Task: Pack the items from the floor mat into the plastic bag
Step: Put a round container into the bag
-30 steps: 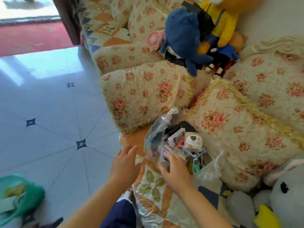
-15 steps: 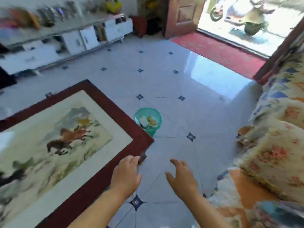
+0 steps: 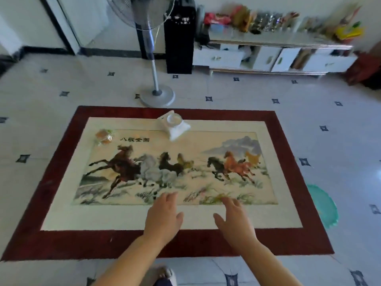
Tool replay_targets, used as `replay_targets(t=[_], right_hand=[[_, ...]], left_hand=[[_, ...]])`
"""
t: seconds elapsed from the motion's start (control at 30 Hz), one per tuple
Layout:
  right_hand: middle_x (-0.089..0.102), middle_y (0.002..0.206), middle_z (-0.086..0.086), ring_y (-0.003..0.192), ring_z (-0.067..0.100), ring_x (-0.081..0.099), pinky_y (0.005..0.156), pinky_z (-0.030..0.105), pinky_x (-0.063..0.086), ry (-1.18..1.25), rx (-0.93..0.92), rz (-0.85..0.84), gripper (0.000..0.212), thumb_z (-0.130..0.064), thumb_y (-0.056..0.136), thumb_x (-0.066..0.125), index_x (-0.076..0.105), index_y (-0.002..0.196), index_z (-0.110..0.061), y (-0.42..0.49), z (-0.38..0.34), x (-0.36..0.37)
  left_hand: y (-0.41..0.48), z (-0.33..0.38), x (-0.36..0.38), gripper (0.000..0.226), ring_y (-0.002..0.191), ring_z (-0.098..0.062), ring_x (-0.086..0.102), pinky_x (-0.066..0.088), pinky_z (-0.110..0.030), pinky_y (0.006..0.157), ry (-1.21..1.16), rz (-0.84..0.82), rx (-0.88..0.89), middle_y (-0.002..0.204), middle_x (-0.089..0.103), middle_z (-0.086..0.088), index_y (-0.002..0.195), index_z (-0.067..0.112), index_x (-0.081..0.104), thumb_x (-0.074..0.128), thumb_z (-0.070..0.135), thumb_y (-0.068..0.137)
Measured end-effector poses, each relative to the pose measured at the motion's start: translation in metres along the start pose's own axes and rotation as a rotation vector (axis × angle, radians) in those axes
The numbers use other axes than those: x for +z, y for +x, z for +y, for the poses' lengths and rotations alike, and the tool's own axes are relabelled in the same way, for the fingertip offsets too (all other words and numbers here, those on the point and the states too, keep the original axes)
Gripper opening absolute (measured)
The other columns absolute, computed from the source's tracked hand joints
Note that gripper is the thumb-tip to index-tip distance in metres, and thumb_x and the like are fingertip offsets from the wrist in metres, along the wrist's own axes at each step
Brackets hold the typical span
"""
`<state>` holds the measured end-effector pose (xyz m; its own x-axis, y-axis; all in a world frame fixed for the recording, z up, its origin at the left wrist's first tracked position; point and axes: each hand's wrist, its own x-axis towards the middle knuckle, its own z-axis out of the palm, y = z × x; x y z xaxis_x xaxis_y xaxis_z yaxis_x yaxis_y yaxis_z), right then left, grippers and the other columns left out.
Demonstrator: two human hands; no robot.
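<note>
Floor mat (image 3: pixel 86 242), dark red at the border with a picture of running horses in the middle, lies flat on the tiled floor (image 3: pixel 309 120) and fills most of the view. At the very bottom edge, on the tiles just short of the mat, part of a foot (image 3: pixel 162 274) shows. Both hands reach out over the mat's near side. The left hand (image 3: pixel 164 217) and the right hand (image 3: pixel 235 221) are apart from each other, each with fingers loosely spread and nothing in them. Whether they touch the mat cannot be told.

Two items lie near the mat's far side, well apart from the hands. One is a small orange packet (image 3: pixel 103 137) in clear wrap at the far left, too blurred to name. The other, a white boxy item (image 3: pixel 174 127) with a clear round top, lies near the far middle. A teal basket (image 3: pixel 323 209), smeared by blur, stands on the tiles just beside the mat's right edge.

Just beyond the mat's far edge stands a pedestal fan (image 3: pixel 157 95). Behind it a tall black speaker (image 3: pixel 180 42) stands beside a low white cabinet (image 3: pixel 268 58) along the wall, its top crowded with blurred things.
</note>
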<state>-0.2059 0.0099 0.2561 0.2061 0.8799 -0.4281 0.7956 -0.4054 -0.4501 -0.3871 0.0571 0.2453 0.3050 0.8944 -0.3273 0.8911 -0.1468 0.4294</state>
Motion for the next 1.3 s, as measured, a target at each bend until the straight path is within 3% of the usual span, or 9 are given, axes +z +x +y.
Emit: replay_targets(t=[0.37, 0.57, 0.83, 1.17, 1.3], right_hand=[[0.038, 0.141, -0.001, 0.129, 0.018, 0.039, 0.102, 0.03, 0.038, -0.118, -0.18, -0.146, 0.051, -0.029, 0.092, 0.051, 0.033, 0.14, -0.023, 0.114, -0.094, 0.028], [0.043, 0.135, 0.002, 0.121, 0.02, 0.046, 0.095, 0.03, 0.041, -0.13, -0.241, -0.254, 0.048, -0.026, 0.09, 0.052, 0.038, 0.136, -0.022, 0.194, -0.125, 0.031], [0.044, 0.134, 0.004, 0.119, 0.022, 0.048, 0.099, 0.034, 0.043, -0.185, -0.199, -0.323, 0.051, -0.024, 0.087, 0.053, 0.04, 0.136, -0.019, 0.305, -0.153, 0.046], [0.04, 0.142, 0.007, 0.128, 0.027, 0.04, 0.105, 0.038, 0.036, -0.311, -0.078, -0.164, 0.064, -0.03, 0.087, 0.061, 0.031, 0.142, -0.02, 0.467, -0.162, 0.059], [0.036, 0.146, 0.005, 0.134, 0.025, 0.033, 0.111, 0.04, 0.028, -0.374, -0.074, -0.071, 0.058, -0.029, 0.09, 0.056, 0.031, 0.142, -0.02, 0.517, -0.161, 0.075]], left_hand=[[0.047, -0.091, -0.044, 0.057, 0.134, -0.014, 0.031, 0.032, -0.025, 0.106, -0.094, 0.092, -0.263, 0.145, 0.032, 0.002, 0.145, 0.021, 0.02, 0.043, 0.034, 0.095], [0.097, -0.111, -0.065, 0.056, 0.134, -0.013, 0.031, 0.031, -0.024, 0.107, -0.107, 0.111, -0.372, 0.146, 0.032, 0.004, 0.145, 0.022, 0.021, 0.044, 0.034, 0.095], [0.183, -0.154, -0.074, 0.057, 0.135, -0.012, 0.03, 0.029, -0.025, 0.11, -0.137, 0.046, -0.417, 0.145, 0.031, 0.003, 0.145, 0.021, 0.019, 0.044, 0.034, 0.095], [0.331, -0.227, -0.055, 0.054, 0.132, -0.015, 0.035, 0.036, -0.026, 0.106, -0.123, -0.06, -0.316, 0.143, 0.035, 0.0, 0.144, 0.02, 0.023, 0.046, 0.027, 0.095], [0.383, -0.255, -0.041, 0.054, 0.131, -0.016, 0.036, 0.035, -0.026, 0.106, -0.065, -0.037, -0.285, 0.143, 0.036, 0.0, 0.143, 0.017, 0.026, 0.048, 0.025, 0.094]])
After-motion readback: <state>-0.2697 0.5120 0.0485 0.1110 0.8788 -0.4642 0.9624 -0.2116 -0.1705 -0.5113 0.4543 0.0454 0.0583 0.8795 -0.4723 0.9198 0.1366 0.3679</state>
